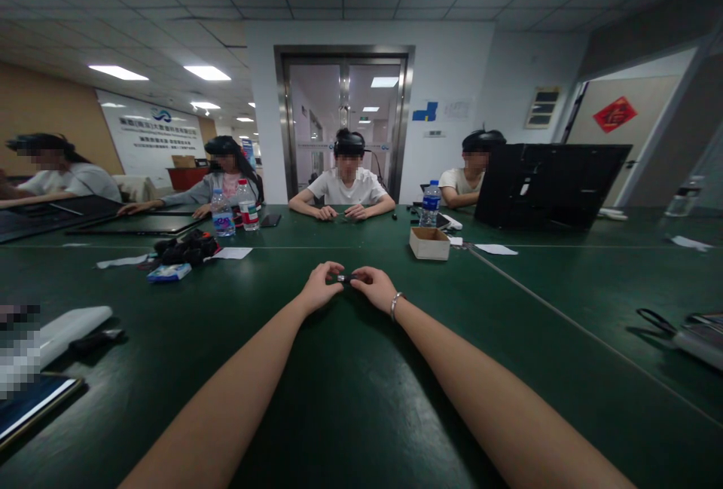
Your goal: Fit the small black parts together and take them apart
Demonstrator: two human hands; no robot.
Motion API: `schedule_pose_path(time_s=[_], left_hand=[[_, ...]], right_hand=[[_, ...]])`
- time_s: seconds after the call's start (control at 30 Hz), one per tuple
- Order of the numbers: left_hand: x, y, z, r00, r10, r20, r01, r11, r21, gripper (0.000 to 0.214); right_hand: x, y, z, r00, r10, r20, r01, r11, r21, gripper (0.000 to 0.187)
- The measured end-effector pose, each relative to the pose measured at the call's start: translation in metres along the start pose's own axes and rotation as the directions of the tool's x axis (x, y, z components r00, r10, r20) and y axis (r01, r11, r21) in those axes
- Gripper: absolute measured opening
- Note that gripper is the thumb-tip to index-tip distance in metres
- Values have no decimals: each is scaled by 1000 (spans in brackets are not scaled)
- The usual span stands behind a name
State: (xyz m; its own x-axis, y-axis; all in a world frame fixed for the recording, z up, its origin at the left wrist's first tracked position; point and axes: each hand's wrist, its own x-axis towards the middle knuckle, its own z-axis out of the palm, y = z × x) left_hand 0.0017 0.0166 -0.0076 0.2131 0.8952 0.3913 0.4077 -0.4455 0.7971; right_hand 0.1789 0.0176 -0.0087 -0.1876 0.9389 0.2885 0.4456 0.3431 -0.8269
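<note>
Both my arms stretch forward over a dark green table (350,398). My left hand (319,285) and my right hand (373,287) meet at the middle of the table, fingers pinched together. Between the fingertips sits a small dark part with a silvery end (343,278), too small to name. Both hands grip it from opposite sides. A bracelet (395,304) circles my right wrist.
A small cardboard box (429,242) stands beyond my right hand. Black items (186,248) and a blue packet (168,272) lie at the left, water bottles (223,214) further back. A black laptop (547,184) stands at the right. Several other people sit around the table.
</note>
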Motion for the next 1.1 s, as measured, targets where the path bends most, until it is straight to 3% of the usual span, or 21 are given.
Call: schedule_pose_path(time_s=[0.13,0.2,0.27,0.43,0.5,1.0,1.1], left_hand=[[-1,1,-1,997,-59,55,63,995,-75,34],[-1,2,-1,990,-117,82,120,992,-33,31],[-2,3,-1,983,-170,67,165,984,68,44],[-4,16,-3,997,-71,24,62,961,269,44],[-6,20,-4,995,-90,33,75,949,308,50],[-5,10,-4,986,-154,62,138,968,211,53],[-6,12,-3,989,-121,83,102,973,206,46]], right_hand=[[-1,-3,-1,1000,-12,4,12,1000,-11,28],[-2,-4,-1,1000,-11,-1,11,1000,-16,27],[-2,-6,0,1000,-14,-6,14,1000,-18,26],[-1,-4,1,1000,-28,-8,28,1000,-1,26],[-1,-3,1,999,-45,8,45,999,3,26],[-1,-2,0,998,-67,6,67,998,-17,26],[0,2,1,998,-62,-3,62,998,-3,27]])
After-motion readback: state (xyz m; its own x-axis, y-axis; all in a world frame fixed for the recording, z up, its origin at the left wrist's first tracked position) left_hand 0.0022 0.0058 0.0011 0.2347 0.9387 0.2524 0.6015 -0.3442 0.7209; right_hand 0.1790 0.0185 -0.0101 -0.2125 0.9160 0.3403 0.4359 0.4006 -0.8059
